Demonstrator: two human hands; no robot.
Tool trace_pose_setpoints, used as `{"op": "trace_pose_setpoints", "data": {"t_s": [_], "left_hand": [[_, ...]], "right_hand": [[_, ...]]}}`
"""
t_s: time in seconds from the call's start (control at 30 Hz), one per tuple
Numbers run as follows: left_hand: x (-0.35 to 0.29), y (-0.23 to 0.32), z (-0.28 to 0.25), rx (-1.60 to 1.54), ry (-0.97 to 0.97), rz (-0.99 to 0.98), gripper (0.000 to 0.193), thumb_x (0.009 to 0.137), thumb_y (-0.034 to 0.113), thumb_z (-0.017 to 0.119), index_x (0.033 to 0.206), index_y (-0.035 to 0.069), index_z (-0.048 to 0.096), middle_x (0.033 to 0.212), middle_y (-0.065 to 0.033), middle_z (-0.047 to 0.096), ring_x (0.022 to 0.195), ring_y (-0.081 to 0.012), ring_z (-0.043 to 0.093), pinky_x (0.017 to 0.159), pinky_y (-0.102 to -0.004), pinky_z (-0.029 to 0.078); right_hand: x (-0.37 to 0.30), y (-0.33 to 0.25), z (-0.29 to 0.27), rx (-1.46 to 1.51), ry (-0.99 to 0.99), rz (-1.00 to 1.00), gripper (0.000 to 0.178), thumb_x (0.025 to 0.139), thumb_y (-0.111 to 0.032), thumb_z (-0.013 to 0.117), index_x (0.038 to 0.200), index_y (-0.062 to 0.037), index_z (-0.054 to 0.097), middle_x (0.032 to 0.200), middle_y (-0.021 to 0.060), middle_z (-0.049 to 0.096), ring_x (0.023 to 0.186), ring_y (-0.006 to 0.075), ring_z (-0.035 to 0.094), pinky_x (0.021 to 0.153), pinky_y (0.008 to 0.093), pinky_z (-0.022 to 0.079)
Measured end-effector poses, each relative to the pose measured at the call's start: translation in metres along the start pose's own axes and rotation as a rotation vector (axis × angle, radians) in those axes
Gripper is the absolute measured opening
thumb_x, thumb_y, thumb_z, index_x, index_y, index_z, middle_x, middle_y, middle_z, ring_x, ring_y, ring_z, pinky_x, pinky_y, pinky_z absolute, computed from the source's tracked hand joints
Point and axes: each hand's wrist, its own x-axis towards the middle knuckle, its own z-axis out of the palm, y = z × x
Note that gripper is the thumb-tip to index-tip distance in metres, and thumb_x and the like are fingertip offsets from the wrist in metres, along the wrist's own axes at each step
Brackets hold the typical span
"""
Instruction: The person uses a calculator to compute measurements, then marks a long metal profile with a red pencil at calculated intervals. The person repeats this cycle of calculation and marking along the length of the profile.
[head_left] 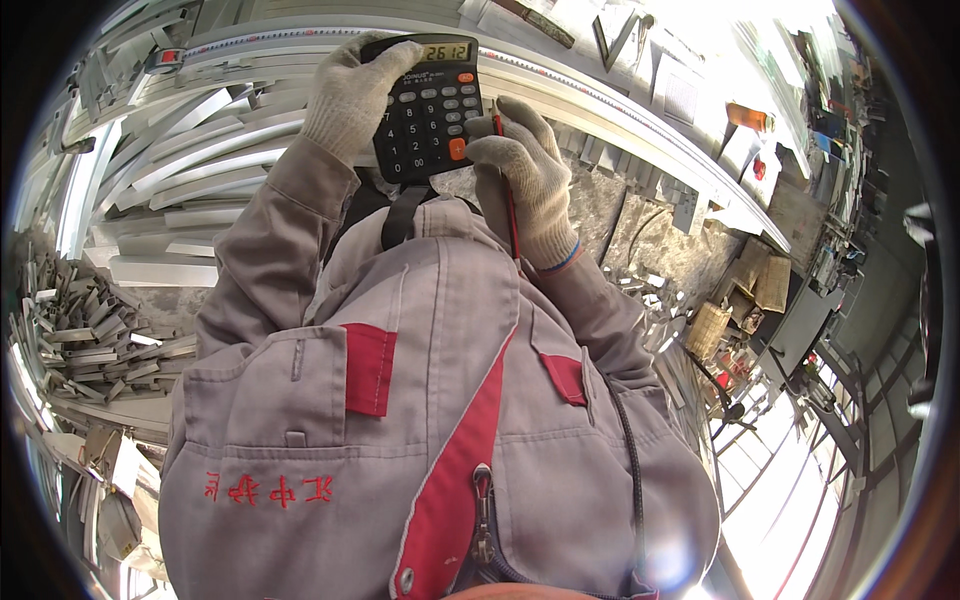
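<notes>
My left hand (350,100), in a pale knit glove, grips the left side of a black desk calculator (425,115). Its thumb lies across the upper left front, partly over the lit display. The calculator's keys are dark grey and orange, and it is held upright before my chest. Just right of it, my right hand (530,175), gloved the same way, has its fingers curled around a slim red pencil or pen (511,205). The fingers are close to the calculator's right edge; whether they touch a key I cannot tell.
A tape measure (166,61) lies at the upper left, its blade (290,37) drawn out along long pale bars (620,125) behind the calculator. Long strips (190,170) are stacked at left, above a heap of short offcuts (100,335). An orange bottle-like object (748,117) stands at right.
</notes>
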Motion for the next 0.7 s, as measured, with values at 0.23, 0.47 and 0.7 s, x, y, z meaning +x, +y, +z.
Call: {"op": "trace_pose_setpoints", "data": {"t_s": [0.23,0.47,0.7], "left_hand": [[-0.006,0.005,0.009,-0.002,0.014,-0.016,0.021,0.103,0.013,0.078,0.115,-0.004,0.077,0.100,-0.0089,0.080,0.080,-0.0120,0.075,0.070,-0.0260,0.065],[-0.007,-0.007,0.015,-0.071,-0.016,-0.023,0.019,0.103,0.014,0.077,0.112,-0.002,0.079,0.096,-0.0063,0.080,0.079,-0.0109,0.074,0.068,-0.0251,0.063],[-0.002,-0.014,0.019,-0.012,0.001,0.024,0.019,0.104,0.016,0.076,0.111,-0.001,0.080,0.095,-0.0052,0.080,0.081,-0.0110,0.074,0.073,-0.0257,0.062]], "right_hand": [[-0.002,0.000,-0.001,-0.015,0.015,-0.064,0.035,0.079,0.005,0.079,0.103,-0.0192,0.072,0.115,0.0061,0.078,0.127,0.0387,0.069,0.099,0.0517,0.058],[-0.001,-0.003,-0.009,-0.099,-0.116,-0.102,0.036,0.075,-0.001,0.079,0.104,-0.0200,0.070,0.117,0.0032,0.074,0.134,0.0344,0.061,0.103,0.0531,0.053],[0.002,-0.004,-0.014,-0.071,-0.083,-0.120,0.035,0.076,-0.005,0.080,0.106,-0.0213,0.071,0.118,0.0033,0.075,0.135,0.0352,0.061,0.105,0.0542,0.053]]}}
